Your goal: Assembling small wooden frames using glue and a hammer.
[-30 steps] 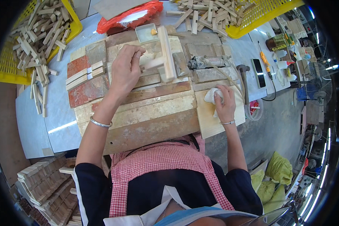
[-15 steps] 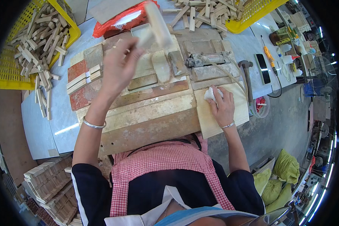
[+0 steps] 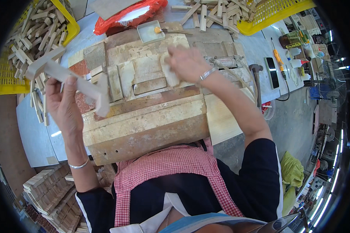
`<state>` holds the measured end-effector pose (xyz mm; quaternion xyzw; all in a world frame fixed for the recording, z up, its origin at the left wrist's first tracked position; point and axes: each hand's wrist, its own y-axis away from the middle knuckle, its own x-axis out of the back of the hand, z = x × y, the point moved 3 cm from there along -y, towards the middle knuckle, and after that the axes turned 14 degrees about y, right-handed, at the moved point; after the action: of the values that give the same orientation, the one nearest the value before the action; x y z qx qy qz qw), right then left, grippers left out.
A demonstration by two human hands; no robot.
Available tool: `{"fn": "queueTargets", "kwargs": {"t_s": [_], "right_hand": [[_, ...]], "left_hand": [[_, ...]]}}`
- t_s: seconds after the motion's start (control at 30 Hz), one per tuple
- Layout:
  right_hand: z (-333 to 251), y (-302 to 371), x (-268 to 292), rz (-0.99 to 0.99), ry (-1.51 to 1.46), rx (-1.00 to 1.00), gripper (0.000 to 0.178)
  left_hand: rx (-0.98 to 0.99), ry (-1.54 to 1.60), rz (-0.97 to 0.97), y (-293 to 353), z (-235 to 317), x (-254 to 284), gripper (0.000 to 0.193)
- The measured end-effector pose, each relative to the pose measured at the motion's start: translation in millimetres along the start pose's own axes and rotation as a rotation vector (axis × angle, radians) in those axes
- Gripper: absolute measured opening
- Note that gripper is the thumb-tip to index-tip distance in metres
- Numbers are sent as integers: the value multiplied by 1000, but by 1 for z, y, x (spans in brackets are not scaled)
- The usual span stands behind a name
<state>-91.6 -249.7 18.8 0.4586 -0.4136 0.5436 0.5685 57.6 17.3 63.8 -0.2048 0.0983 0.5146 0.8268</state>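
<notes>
My left hand (image 3: 65,105) is raised left of the wooden jig (image 3: 144,121), its thumb and fingers closed on a pale wooden frame piece (image 3: 77,82). That piece is a long bar with a shorter crosspiece at each end, held tilted above the jig. Blurred by motion, my right hand (image 3: 187,64) is over the jig's right part. Its fingertips are at a pale worn strip; whether it holds anything I cannot make out. Behind the jig stands a shallow tray (image 3: 147,38) of whitish stuff, a yellow-tipped brush (image 3: 158,30) lying across its rim.
Yellow crates (image 3: 71,24) with loose wooden sticks (image 3: 42,35) stand at left and far right. Right of the jig are a small cylinder clamp (image 3: 227,62), a hammer (image 3: 256,69), a phone (image 3: 272,72) and a thin board (image 3: 223,118). A red plastic bag (image 3: 105,26) lies behind.
The wooden frame piece has come left and toward me in my left hand. My right hand has left the thin board and moved left over the jig; the white cloth there is no longer seen.
</notes>
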Motion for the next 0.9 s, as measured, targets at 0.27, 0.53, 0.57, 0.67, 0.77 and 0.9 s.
{"fn": "queueTargets", "kwargs": {"t_s": [0.27,0.53,0.57,0.67,0.77,0.9], "right_hand": [[-16,14,17,-170,21,185,12],[-27,-54,17,74,-259,-27,20],[-43,-60,20,18,-503,0,22],[-95,-67,22,-191,-429,154,28],[-89,-85,31,-297,-373,222,29],[-75,-101,18,-263,-302,158,29]], "left_hand": [[-27,-94,213,18,24,84,29],[-1,-65,416,25,29,90,28],[-5,-73,427,28,35,96,28],[-54,-23,339,36,51,109,30],[-71,-16,240,45,64,111,31],[-46,-42,238,53,59,102,34]]}}
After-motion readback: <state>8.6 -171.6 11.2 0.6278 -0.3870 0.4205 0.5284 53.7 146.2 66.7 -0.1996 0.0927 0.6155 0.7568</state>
